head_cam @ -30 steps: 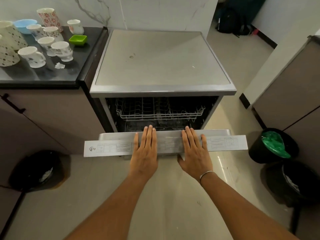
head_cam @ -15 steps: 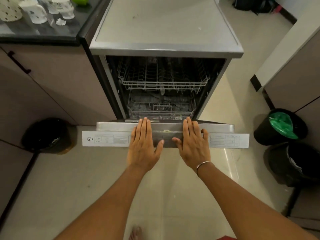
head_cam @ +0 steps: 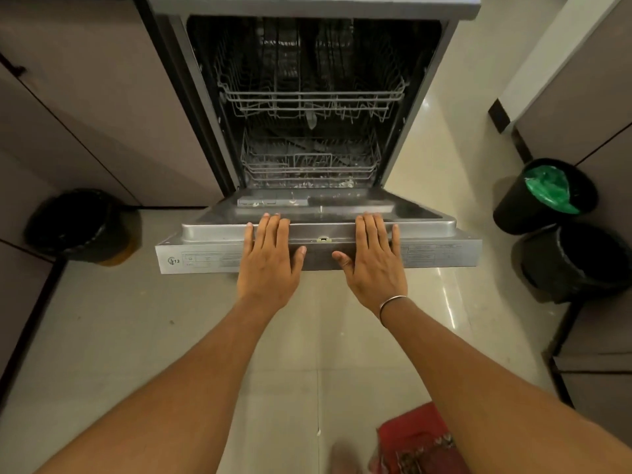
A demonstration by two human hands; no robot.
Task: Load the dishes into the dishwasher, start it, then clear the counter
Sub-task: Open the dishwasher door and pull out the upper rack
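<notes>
Neither grip is closed round anything: the left hand (head_cam: 270,258) and the right hand (head_cam: 374,260) are laid flat, fingers straight and a little spread, side by side on the free edge of the door (head_cam: 427,227), with the thumbs resting on its labelled face. Flat palms rather than hooked fingers are probably chosen so that the door's weight is borne and steadied where it lies nearly level. The dishwasher (head_cam: 307,5) stands open directly ahead; its upper rack (head_cam: 311,97) and lower rack (head_cam: 307,162) appear to hold no dishes, so loading is judged not yet begun. Neither dishes nor desk are in view.
</notes>
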